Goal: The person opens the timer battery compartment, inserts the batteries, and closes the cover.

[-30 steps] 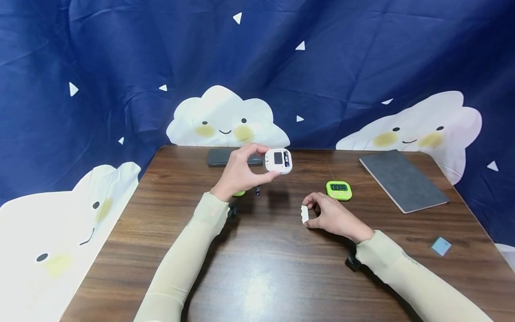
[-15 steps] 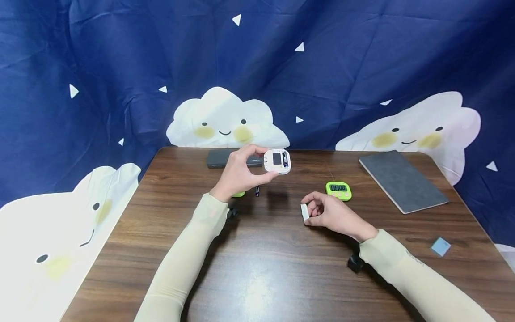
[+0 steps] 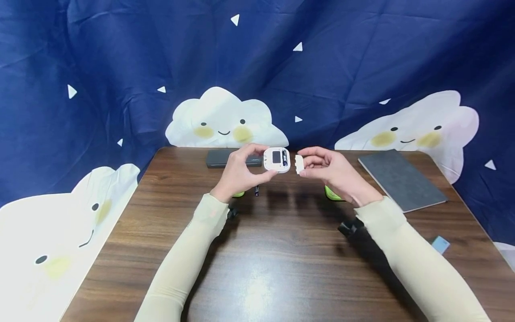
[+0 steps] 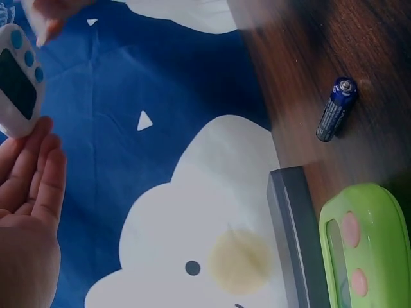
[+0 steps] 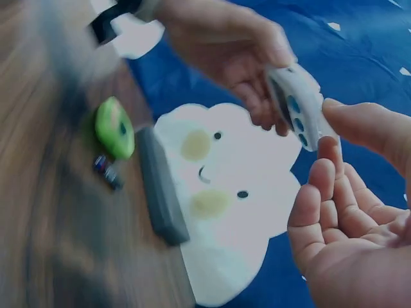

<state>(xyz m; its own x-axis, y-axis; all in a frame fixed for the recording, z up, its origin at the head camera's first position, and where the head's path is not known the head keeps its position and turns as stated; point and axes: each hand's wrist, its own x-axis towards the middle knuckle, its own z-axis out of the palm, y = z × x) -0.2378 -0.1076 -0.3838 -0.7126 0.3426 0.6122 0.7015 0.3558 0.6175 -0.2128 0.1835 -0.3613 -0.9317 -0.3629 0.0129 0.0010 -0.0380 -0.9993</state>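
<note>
My left hand (image 3: 240,172) grips a white digital timer (image 3: 270,166) by its edges, its back turned toward me. A battery (image 3: 284,158) sits in the timer's uncovered slot; blue buttons and a dark screen show on its other side in the left wrist view. Just right of the timer, my right hand (image 3: 331,170) pinches a small white battery cover (image 3: 299,164) between thumb and fingers. A narrow gap separates cover and timer in the head view. On the table below lies a loose battery (image 4: 337,109).
One green timer (image 4: 376,250) lies by a dark grey case (image 4: 290,234) at the table's back. Another green timer (image 3: 333,194) is partly hidden under my right wrist. A grey notebook (image 3: 402,179) and a small blue block (image 3: 441,244) lie to the right.
My right hand has risen from low over the table, bringing the battery cover up beside the white timer. The left hand stays almost where it was.
</note>
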